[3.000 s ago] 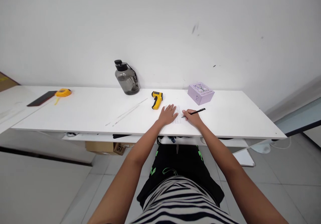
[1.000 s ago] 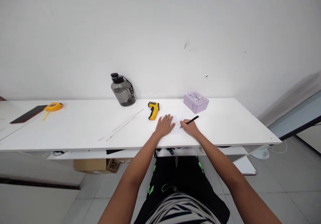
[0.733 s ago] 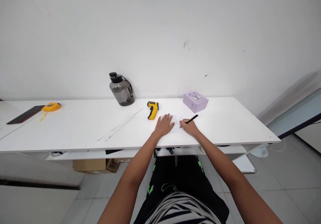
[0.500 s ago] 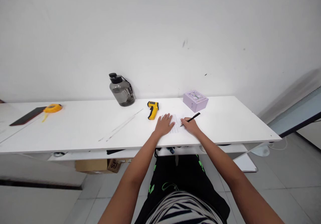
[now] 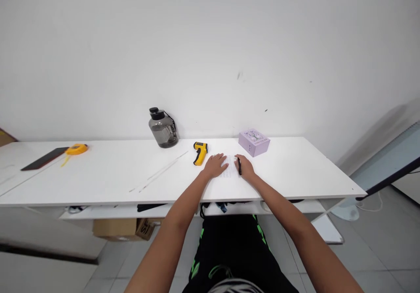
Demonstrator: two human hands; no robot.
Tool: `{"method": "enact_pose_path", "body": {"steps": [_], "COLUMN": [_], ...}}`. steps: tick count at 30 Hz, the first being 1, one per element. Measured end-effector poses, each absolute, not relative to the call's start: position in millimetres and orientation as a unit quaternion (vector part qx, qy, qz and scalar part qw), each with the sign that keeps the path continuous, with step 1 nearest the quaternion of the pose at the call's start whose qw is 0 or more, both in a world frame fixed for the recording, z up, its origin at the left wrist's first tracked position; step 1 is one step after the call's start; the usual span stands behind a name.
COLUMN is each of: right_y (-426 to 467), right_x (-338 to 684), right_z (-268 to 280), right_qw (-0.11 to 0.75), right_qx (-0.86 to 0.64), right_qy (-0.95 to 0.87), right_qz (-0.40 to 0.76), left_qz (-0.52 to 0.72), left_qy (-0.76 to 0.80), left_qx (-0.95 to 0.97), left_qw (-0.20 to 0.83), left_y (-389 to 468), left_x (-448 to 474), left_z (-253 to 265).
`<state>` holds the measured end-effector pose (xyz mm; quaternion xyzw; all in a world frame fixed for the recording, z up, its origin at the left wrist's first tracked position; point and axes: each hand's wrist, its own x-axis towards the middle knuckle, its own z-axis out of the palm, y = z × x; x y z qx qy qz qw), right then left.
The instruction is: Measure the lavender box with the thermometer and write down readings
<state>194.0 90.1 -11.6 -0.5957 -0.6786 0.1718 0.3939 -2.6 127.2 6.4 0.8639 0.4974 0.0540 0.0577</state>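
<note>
A small white sheet of paper (image 5: 226, 171) with faint writing lies on the white table. My left hand (image 5: 215, 166) rests on its left part, palm down with the fingers stretched out. At the sheet's right edge is my right hand (image 5: 246, 168), fingers closed around a black pen (image 5: 239, 166). The pen points toward me along the hand, and the fingertips touch the paper's edge. Just beyond my left hand lies a yellow and black infrared thermometer (image 5: 200, 153). A lilac box (image 5: 254, 143) sits behind my right hand.
A dark translucent water bottle (image 5: 164, 131) stands near the wall. Farther left are a yellow tape measure (image 5: 77, 149) and a dark flat panel (image 5: 44, 158). Under the tabletop (image 5: 295, 175) runs a shelf (image 5: 114, 211), with a cardboard box (image 5: 114, 228) below.
The pen has swung from a writing grip, tip on the paper, to lying along my right hand. That hand has moved to the paper's edge. The view has tilted up slightly.
</note>
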Motion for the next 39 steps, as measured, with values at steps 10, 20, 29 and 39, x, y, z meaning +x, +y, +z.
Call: {"method": "enact_pose_path", "body": {"steps": [10, 20, 29, 39], "right_y": [148, 156, 145, 154], "right_x": [193, 262, 265, 250], "right_z": [-5, 20, 27, 23], "right_qw": [0.279, 0.379, 0.469, 0.741], "right_qx": [-0.613, -0.774, -0.768, -0.47], "right_qy": [-0.739, -0.508, -0.391, -0.212], "right_qz": [0.032, -0.003, 0.195, 0.431], "left_qz": [0.198, 0.149, 0.256, 0.626], "left_qy": [0.462, 0.791, 0.767, 0.306], "left_qx": [0.864, 0.59, 0.561, 0.237], "left_qw": [-0.012, 0.067, 0.176, 0.677], "left_y": [177, 179, 180, 163], "left_x": [-6, -44, -52, -16], "left_z": [-3, 34, 30, 42]}}
